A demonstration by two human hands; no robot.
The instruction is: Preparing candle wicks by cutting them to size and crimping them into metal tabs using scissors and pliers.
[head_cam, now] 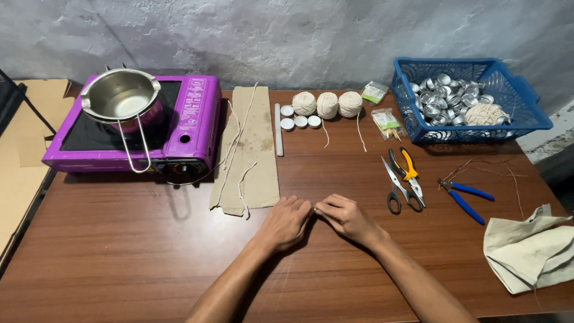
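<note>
Hands meeting on a wooden table [119, 257].
Left hand [286, 221] and right hand [347, 218] touch fingertips, pinching something tiny, unidentifiable; scissors [399, 188] lie nearby.

Whatever is pinched between the fingertips of the left hand [286, 222] and the right hand [347, 218] is too small to be told. Both forearms are cut off by the lower edge. The cardboard sheet [27, 149] and the black rod [24, 101] are cropped at the left edge. The contents of the small plastic bags [382, 107] cannot be made out.
</note>
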